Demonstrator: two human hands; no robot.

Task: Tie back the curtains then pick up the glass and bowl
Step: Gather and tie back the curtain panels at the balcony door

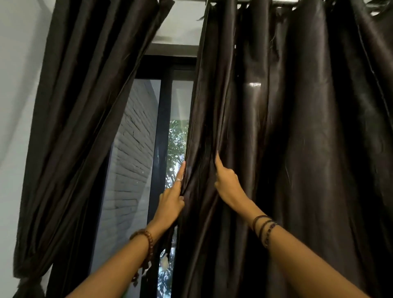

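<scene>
Two dark, shiny curtains hang from a rod at the top. The left curtain (80, 127) is drawn aside and gathered into a knot at the lower left. The right curtain (297, 149) hangs loose over the window. My left hand (173, 195) grips its inner edge, with the forefinger straight up along the fabric. My right hand (226, 183) pinches a fold a little further right, its fingers buried in the cloth. No glass or bowl is in view.
Between the curtains a dark-framed window (161, 127) shows a grey brick wall (134, 159) and green leaves outside. A white wall (17, 85) runs along the left. The metal curtain rod (282, 2) crosses the top right.
</scene>
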